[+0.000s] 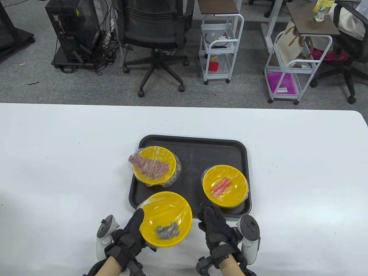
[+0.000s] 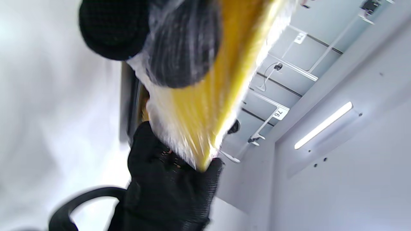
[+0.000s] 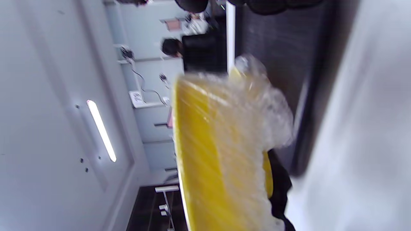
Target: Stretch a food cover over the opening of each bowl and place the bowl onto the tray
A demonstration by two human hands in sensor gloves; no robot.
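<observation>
My left hand [image 1: 134,227] grips a yellow bowl [image 1: 168,211] of small grey pieces, thumb on its left rim and the other fingers hidden beneath. Clear food cover is stretched over it, and it hangs tilted just above the front-left corner of the black tray [image 1: 195,145]. The left wrist view shows my fingers [image 2: 183,48] under the plastic against the bowl's side [image 2: 205,96]. My right hand [image 1: 211,218] sits just right of the bowl, fingers loosely bent and holding nothing. Two covered yellow bowls stand on the tray: one with brown food [image 1: 155,164] and one with red sticks [image 1: 224,185].
The white table [image 1: 57,161] spreads wide on both sides of the tray. Past its far edge stand an office chair [image 1: 156,34], a computer case [image 1: 73,31] and two white carts [image 1: 220,46]. The tray's middle strip between the two bowls is bare.
</observation>
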